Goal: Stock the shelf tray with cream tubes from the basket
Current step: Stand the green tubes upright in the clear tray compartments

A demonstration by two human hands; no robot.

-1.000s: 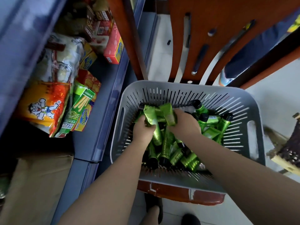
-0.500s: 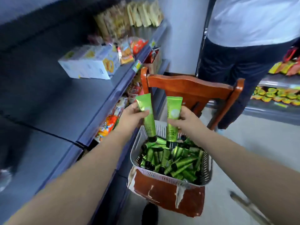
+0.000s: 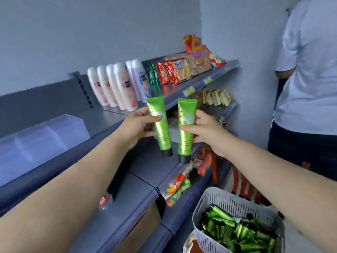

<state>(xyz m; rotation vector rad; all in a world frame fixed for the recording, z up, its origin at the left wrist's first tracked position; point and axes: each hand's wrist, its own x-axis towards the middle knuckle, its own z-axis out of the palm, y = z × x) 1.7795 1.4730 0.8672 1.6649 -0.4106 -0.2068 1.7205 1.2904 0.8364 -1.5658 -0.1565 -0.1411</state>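
Note:
My left hand (image 3: 138, 124) grips a green cream tube (image 3: 160, 127) with its black cap pointing down. My right hand (image 3: 204, 129) holds a second green tube (image 3: 185, 131) the same way, just to the right. Both tubes hang in the air in front of the grey shelves. A clear plastic shelf tray (image 3: 42, 137) with dividers sits on the upper shelf at the left, well left of my hands. At the bottom right the grey slotted basket (image 3: 217, 199) holds several more green tubes (image 3: 237, 232).
White lotion bottles (image 3: 114, 86) stand on the top shelf behind my hands, with snack packets (image 3: 175, 70) further right. More snack packs (image 3: 177, 187) lie on the lower shelves. A person in a white shirt (image 3: 310, 79) stands at the right. The basket sits on a red chair (image 3: 244, 187).
Both hands rose out of the basket, each with a green tube, and are now at upper-shelf height. My view swung up from the basket to the shelves.

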